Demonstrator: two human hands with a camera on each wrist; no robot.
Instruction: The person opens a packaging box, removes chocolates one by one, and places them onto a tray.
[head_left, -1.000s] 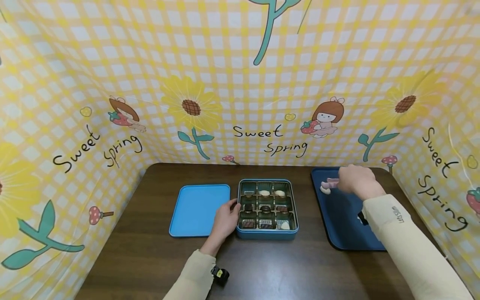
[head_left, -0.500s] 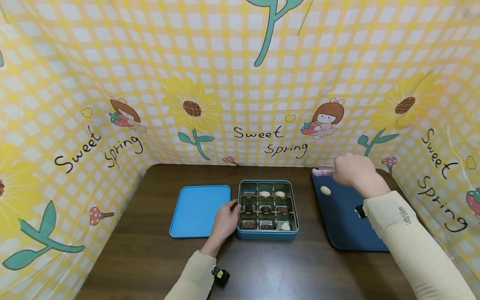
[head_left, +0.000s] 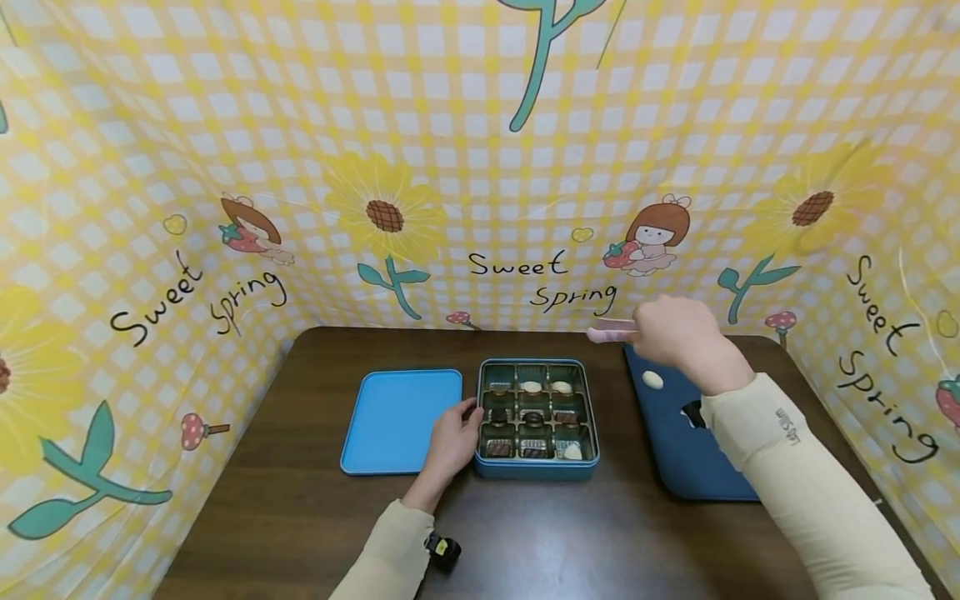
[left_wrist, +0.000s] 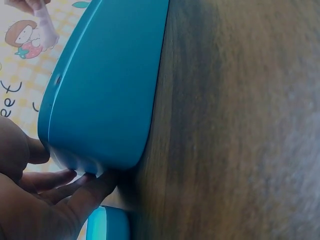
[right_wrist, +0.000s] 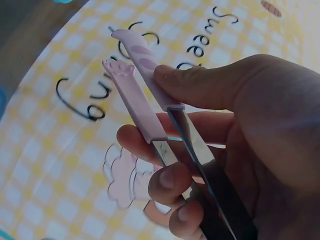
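Observation:
My right hand (head_left: 675, 329) grips tongs (head_left: 611, 332) with pink tips, raised near the back edge of the table. In the right wrist view, the paw-shaped tips of the tongs stand apart with nothing between them. The fingers of my left hand (head_left: 452, 437) rest against the left side of a blue tin (head_left: 536, 471), the thumb close by its rim. Gold dividers split the tin into several compartments, with dark and pale chocolates in them. One pale oval piece (head_left: 652, 380) lies on a dark blue tray (head_left: 690, 458), partly covered by my right arm.
A light blue lid (head_left: 403, 421) lies flat to the left of the tin. The brown wooden table (head_left: 262, 517) is enclosed at the back and sides by a yellow checked cloth (head_left: 495, 192).
The tongs, without the pale piece, have risen from the tray and swung left toward the tin, with my right hand. My left hand and the tin have stayed put.

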